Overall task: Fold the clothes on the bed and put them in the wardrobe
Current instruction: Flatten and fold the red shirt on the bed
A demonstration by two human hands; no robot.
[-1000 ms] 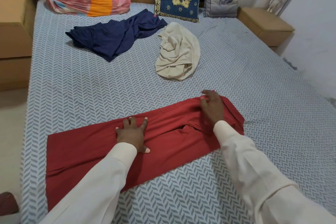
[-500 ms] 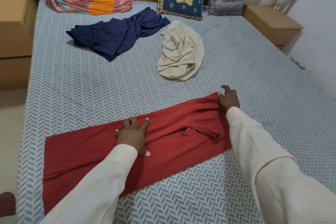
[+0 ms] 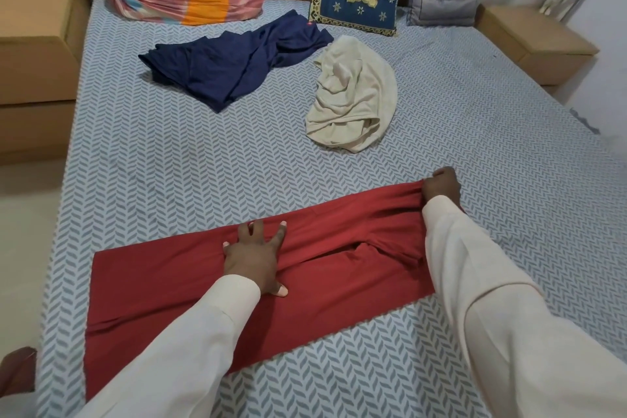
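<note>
Red garment [image 3: 163,285] lies flat on the bed [image 3: 169,159] beneath the left grip [image 3: 256,256], fingers apart and pressing down; the right grip [image 3: 441,185] is clamped on its end to the right. Beyond both grips lie a cream garment [image 3: 353,98], then a navy garment [image 3: 234,68].

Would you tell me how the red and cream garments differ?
The red garment lies flat in a long strip; the cream garment is a crumpled heap. The left hand presses and the right hand grips the red garment; none touches the cream garment. Both lie on the bed.
</note>
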